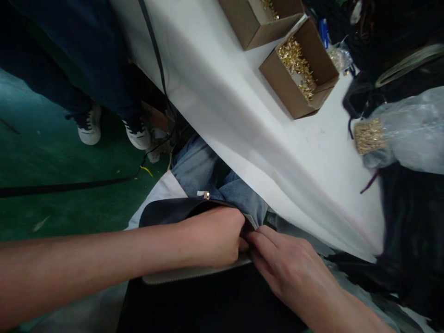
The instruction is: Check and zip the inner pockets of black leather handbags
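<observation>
A black zip bag [166, 210] lies across my lap with its mouth open. A pale edging with what look like fine zipper teeth [163, 277] runs along the near side of its opening. At the far rim sits a small gold-coloured metal piece [206, 195] with a white tab beside it. My left hand [217, 236] reaches into the mouth, closed, with its fingers curled at the right end; most fingertips are hidden. Close against it, my right hand [284, 259] pinches the bag's edge at that same end, thumb and fingers pressed together.
A white-covered table [243, 115] runs diagonally ahead. On it stand a cardboard box [294, 101] of small gold-coloured pieces and a second box [243, 27]. Clear plastic bags [416, 129] and dark material lie at right. Another person's legs [79, 55] stand at upper left.
</observation>
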Action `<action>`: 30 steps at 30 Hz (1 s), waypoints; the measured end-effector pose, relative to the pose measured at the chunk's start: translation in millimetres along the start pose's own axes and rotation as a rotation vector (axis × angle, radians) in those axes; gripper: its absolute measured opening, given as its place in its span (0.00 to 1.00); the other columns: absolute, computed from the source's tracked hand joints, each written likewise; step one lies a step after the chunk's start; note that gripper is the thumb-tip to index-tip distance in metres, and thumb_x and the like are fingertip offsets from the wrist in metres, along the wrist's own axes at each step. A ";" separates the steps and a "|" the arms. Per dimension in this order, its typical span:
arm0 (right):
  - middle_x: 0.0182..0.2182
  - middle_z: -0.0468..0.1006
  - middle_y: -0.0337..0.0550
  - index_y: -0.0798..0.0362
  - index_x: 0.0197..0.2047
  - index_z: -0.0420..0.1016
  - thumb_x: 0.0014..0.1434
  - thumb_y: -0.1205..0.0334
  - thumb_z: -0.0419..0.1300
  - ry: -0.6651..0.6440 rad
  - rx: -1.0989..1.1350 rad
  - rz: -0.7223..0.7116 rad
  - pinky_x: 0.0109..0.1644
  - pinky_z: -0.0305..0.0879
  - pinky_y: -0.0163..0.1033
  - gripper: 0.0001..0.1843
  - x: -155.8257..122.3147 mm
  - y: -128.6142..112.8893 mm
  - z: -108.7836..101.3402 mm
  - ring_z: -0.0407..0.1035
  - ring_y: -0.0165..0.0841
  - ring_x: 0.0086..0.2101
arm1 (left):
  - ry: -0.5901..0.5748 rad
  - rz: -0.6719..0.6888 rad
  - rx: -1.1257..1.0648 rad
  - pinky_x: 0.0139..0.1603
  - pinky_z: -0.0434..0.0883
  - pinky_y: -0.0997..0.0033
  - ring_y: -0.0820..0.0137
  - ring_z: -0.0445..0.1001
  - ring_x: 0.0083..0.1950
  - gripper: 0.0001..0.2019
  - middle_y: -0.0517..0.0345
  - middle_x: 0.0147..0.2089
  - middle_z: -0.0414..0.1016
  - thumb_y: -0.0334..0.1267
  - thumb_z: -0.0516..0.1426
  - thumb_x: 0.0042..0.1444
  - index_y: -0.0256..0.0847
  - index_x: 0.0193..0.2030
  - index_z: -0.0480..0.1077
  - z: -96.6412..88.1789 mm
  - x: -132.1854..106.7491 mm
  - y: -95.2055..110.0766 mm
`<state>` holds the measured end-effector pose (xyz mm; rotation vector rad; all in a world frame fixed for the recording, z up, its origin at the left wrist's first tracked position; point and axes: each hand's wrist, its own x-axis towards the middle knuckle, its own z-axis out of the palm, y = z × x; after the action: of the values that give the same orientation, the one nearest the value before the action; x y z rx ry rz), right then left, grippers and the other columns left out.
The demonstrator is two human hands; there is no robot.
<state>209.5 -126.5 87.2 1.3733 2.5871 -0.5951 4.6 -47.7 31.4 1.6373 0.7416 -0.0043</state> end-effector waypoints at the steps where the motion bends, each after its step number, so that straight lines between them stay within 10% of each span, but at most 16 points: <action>1: 0.37 0.78 0.41 0.52 0.47 0.75 0.73 0.73 0.54 0.004 -0.004 -0.004 0.33 0.66 0.42 0.11 0.9 -0.1 -0.8 0.75 0.35 0.30 | -0.001 -0.014 0.002 0.30 0.63 0.66 0.63 0.77 0.32 0.05 0.52 0.33 0.83 0.37 0.63 0.62 0.42 0.35 0.80 0.5 0.0 0.2; 9: 0.39 0.81 0.42 0.52 0.47 0.77 0.71 0.75 0.57 -0.008 0.073 0.031 0.34 0.70 0.39 0.11 1.9 1.8 -0.1 0.78 0.34 0.33 | 0.061 0.000 -0.219 0.29 0.63 0.69 0.68 0.76 0.30 0.04 0.63 0.27 0.79 0.32 0.65 0.53 0.44 0.29 0.77 11.7 1.1 -13.9; 30: 0.39 0.83 0.37 0.48 0.47 0.76 0.68 0.76 0.61 0.010 0.098 0.161 0.34 0.74 0.40 0.12 -12.7 -11.8 13.2 0.82 0.35 0.32 | -0.090 -0.181 -0.219 0.50 0.74 0.64 0.58 0.82 0.51 0.09 0.52 0.50 0.84 0.30 0.59 0.67 0.43 0.50 0.77 23.5 -15.3 -13.5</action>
<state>206.4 -147.5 82.4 1.6004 2.4533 -0.6978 -4.5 -75.5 20.3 1.3494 0.7904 -0.1218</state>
